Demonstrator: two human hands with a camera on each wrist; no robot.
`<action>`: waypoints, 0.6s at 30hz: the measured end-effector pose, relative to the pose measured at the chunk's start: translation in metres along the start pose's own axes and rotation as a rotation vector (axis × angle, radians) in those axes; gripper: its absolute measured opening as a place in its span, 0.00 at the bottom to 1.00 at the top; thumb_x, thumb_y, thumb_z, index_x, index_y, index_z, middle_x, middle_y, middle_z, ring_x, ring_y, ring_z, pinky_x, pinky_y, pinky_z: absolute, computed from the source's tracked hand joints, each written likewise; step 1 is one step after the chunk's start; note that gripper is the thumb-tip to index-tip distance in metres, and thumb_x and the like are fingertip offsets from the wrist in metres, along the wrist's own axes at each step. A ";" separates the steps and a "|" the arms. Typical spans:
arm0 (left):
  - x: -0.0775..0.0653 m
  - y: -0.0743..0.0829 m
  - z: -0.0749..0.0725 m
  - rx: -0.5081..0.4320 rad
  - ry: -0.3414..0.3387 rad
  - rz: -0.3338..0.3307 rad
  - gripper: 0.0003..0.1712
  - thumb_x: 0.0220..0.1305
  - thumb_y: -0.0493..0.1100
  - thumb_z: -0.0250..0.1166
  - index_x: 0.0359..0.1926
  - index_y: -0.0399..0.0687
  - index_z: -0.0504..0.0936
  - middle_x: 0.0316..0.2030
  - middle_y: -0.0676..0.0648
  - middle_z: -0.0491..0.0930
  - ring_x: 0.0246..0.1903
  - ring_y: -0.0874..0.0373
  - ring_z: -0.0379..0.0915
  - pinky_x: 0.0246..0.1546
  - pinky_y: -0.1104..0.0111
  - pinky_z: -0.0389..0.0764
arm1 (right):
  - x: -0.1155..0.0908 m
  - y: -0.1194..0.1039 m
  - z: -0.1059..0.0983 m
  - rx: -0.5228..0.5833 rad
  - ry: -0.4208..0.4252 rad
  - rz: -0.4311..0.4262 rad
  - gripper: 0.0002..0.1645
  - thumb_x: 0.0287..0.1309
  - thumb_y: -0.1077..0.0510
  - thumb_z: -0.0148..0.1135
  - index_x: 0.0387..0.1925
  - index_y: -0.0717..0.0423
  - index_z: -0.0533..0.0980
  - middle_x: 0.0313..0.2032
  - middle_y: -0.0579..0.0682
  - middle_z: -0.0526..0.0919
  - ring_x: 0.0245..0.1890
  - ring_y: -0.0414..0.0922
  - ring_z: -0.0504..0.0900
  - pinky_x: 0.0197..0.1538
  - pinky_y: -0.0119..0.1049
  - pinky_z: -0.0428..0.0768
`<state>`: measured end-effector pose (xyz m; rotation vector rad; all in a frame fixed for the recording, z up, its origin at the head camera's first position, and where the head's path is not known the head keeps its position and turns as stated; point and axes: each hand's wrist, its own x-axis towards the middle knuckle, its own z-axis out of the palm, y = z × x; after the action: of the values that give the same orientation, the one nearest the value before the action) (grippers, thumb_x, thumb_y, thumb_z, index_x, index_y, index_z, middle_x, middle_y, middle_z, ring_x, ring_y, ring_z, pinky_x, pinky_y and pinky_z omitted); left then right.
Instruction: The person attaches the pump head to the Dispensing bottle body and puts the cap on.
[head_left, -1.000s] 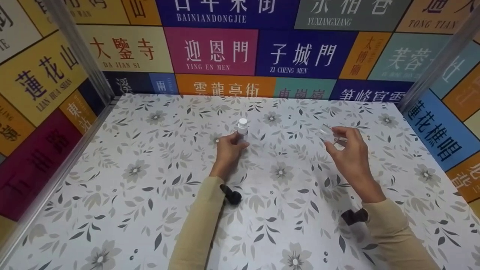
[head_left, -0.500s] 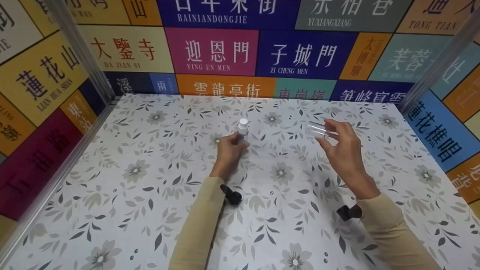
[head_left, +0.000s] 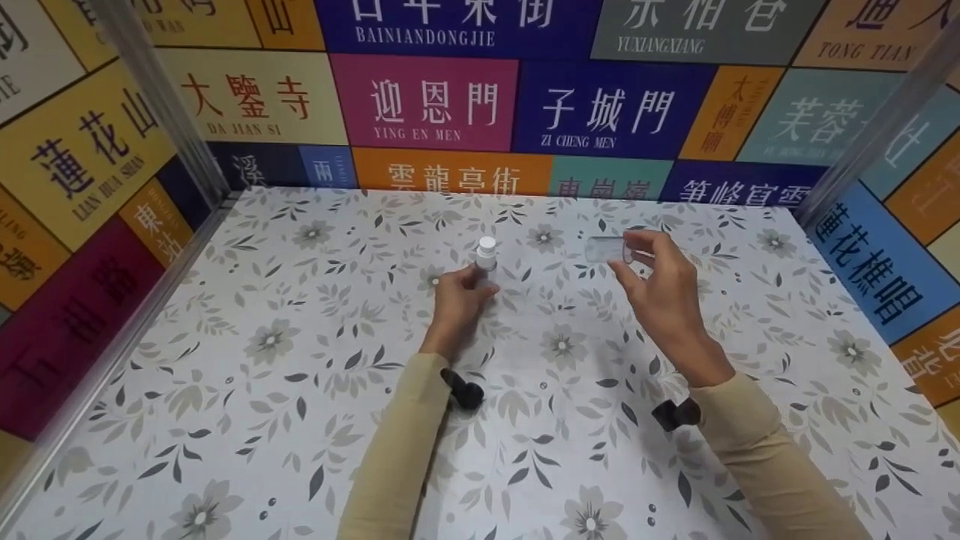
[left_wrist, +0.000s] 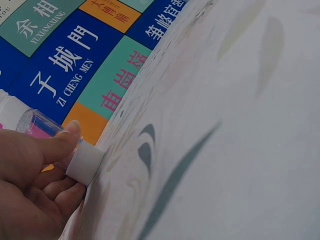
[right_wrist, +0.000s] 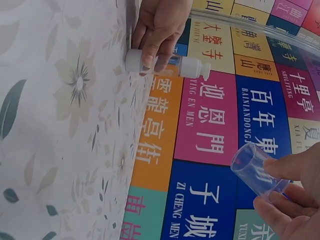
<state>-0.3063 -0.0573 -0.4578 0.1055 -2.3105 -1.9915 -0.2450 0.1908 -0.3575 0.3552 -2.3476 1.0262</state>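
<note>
A small pump bottle (head_left: 486, 253) with a white top, a clear middle and a white base stands upright on the table. My left hand (head_left: 455, 304) grips it around its lower body; the left wrist view shows the thumb lying across the clear part of the bottle (left_wrist: 42, 124). To the right, my right hand (head_left: 664, 289) pinches a clear cylindrical cap (head_left: 604, 249) near one end, held in the air. In the right wrist view that cap (right_wrist: 252, 167) is tilted, its far end pointing away from the fingers, apart from the bottle's white pump head (right_wrist: 195, 68).
A floral-patterned cloth (head_left: 562, 420) covers the table. Behind it stands a wall of coloured panels (head_left: 424, 101) with lettering, and transparent edge strips (head_left: 161, 97) rise at the corners. A black wrist camera (head_left: 466, 393) sits on each sleeve.
My right hand has moved left with the clear cap, toward the bottle, and the cap has turned nearly level. The left hand and the pump bottle have stayed in place.
</note>
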 end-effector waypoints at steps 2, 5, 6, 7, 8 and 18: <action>0.000 0.000 0.000 -0.013 -0.003 -0.001 0.27 0.58 0.31 0.69 0.60 0.33 0.78 0.60 0.36 0.79 0.64 0.49 0.74 0.66 0.62 0.74 | 0.001 -0.002 0.004 0.004 -0.004 -0.016 0.25 0.58 0.68 0.68 0.56 0.68 0.73 0.52 0.63 0.81 0.56 0.56 0.81 0.60 0.40 0.79; -0.001 0.000 0.001 -0.024 -0.003 0.001 0.27 0.58 0.31 0.69 0.60 0.33 0.77 0.61 0.36 0.78 0.64 0.49 0.74 0.66 0.63 0.74 | 0.003 -0.005 0.009 -0.003 -0.014 -0.048 0.24 0.58 0.68 0.68 0.56 0.68 0.73 0.52 0.64 0.80 0.55 0.57 0.81 0.60 0.43 0.80; -0.001 0.000 0.001 -0.033 -0.005 0.001 0.28 0.58 0.30 0.69 0.60 0.32 0.77 0.61 0.36 0.78 0.64 0.49 0.74 0.65 0.63 0.74 | 0.003 -0.006 0.011 -0.008 -0.022 -0.060 0.24 0.59 0.68 0.67 0.56 0.68 0.73 0.51 0.64 0.80 0.55 0.57 0.81 0.60 0.43 0.80; -0.001 0.000 0.001 -0.039 -0.005 -0.004 0.28 0.58 0.30 0.69 0.61 0.32 0.77 0.61 0.36 0.78 0.64 0.49 0.74 0.66 0.63 0.74 | 0.004 -0.007 0.013 -0.011 -0.030 -0.071 0.24 0.59 0.67 0.67 0.56 0.68 0.73 0.51 0.64 0.80 0.55 0.57 0.81 0.60 0.44 0.80; -0.001 0.000 0.001 -0.040 -0.004 -0.004 0.28 0.58 0.30 0.69 0.61 0.32 0.77 0.61 0.36 0.78 0.65 0.49 0.73 0.66 0.63 0.73 | 0.005 -0.008 0.014 -0.017 -0.037 -0.083 0.24 0.60 0.67 0.67 0.56 0.68 0.73 0.51 0.64 0.80 0.55 0.57 0.81 0.60 0.44 0.80; 0.003 -0.001 0.000 0.106 0.014 0.036 0.24 0.57 0.32 0.71 0.56 0.33 0.81 0.57 0.36 0.81 0.60 0.48 0.77 0.62 0.61 0.77 | 0.009 -0.016 0.026 -0.025 -0.106 -0.148 0.23 0.62 0.67 0.65 0.58 0.67 0.72 0.52 0.64 0.79 0.54 0.58 0.80 0.59 0.47 0.80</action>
<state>-0.3090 -0.0577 -0.4590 0.0848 -2.3909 -1.8459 -0.2554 0.1608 -0.3573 0.5769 -2.3845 0.9279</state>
